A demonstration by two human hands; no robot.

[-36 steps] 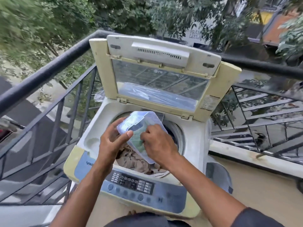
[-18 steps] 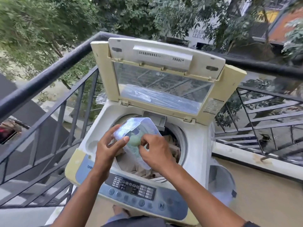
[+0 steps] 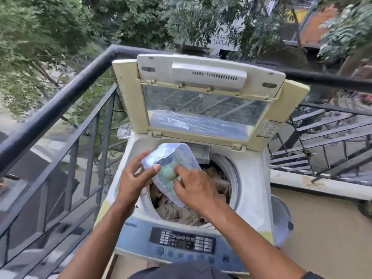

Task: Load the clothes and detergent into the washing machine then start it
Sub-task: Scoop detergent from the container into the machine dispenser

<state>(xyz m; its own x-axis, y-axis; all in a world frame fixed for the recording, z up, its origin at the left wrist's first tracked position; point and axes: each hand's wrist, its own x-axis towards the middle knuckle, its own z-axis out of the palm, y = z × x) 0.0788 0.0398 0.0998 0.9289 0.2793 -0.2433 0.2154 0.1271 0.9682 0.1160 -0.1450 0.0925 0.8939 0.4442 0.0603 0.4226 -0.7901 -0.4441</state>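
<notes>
The left hand (image 3: 133, 178) is seen gripping the clear detergent container (image 3: 171, 168) by its left wall, thumb across the front. The right hand (image 3: 193, 188) is held against the container's right side with fingers reaching toward the green scoop (image 3: 168, 174) inside; whether the scoop is already pinched cannot be told. The container is held tilted between the hands, directly above the drum opening of the washing machine (image 3: 251, 188), where brown clothes (image 3: 177, 210) are already piled beneath the hands. The lid (image 3: 201, 101) is propped open beyond the hands, and the control panel (image 3: 183, 240) lies nearer than the wrists. The container is judged light, thin-walled and somewhat flexible, likely slippery, so it is best held by its side walls near the rim. The scoop is judged small and light, best pinched by its edge.
</notes>
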